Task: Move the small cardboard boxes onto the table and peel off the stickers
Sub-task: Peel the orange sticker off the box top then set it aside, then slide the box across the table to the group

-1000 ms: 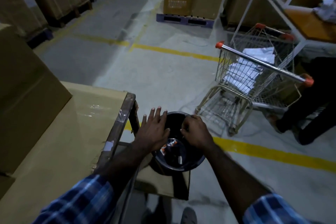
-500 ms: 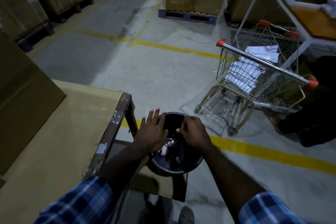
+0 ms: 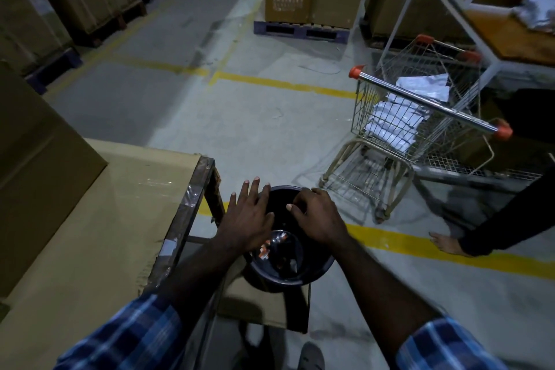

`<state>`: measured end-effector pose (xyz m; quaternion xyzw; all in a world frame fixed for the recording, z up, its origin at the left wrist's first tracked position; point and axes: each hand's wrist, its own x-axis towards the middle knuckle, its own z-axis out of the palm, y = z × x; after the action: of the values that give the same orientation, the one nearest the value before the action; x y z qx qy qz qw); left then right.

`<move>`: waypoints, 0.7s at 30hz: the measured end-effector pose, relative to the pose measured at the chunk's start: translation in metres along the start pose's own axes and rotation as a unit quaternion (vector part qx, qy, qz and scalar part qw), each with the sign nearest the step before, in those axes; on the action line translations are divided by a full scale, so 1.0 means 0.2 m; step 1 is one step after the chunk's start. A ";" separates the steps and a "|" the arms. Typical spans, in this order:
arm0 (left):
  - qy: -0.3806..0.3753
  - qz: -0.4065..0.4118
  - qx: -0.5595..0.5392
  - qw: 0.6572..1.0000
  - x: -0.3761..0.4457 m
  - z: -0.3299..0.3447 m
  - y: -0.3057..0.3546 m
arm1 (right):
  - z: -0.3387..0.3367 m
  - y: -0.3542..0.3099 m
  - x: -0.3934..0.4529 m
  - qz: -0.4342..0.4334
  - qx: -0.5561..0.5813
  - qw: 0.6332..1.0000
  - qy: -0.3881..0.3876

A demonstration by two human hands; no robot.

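Grey warehouse floor [image 3: 270, 129] with yellow lines lay beyond both hands. Left hand [image 3: 247, 219] was spread flat, fingers straight, over the left rim of a dark bin [image 3: 288, 267]. Right hand [image 3: 315, 216] hung over the bin with fingers curled, perhaps pinching something too small to tell. Scraps [image 3: 270, 245] lay in the bin below. Left of the hands stood a cardboard-covered table [image 3: 105, 219] bearing a box [image 3: 36, 165]; to the right, a cart [image 3: 420, 117].
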<state>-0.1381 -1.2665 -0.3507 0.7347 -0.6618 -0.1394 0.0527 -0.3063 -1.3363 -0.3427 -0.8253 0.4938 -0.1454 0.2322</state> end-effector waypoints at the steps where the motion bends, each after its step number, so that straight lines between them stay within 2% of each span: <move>1: 0.003 0.001 -0.005 1.000 0.00 -0.01 0.00 | -0.01 -0.01 0.00 -0.004 0.002 1.000 0.007; 9: 0.035 -0.011 -0.028 0.999 -0.09 -0.11 0.01 | -0.09 -0.11 0.00 -0.045 0.002 0.998 0.035; 15: 0.109 -0.045 0.006 0.993 -0.20 -0.25 0.06 | -0.20 -0.19 0.00 -0.088 0.011 0.995 0.041; 21: 0.172 -0.113 -0.012 0.979 -0.37 -0.40 0.23 | -0.37 -0.27 -0.06 -0.180 0.033 0.982 0.038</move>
<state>-0.1671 -1.2070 -0.2526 0.8169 -0.5541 -0.0239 0.1584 -0.3071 -1.3212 -0.2516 -0.8866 0.3406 -0.2318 0.2102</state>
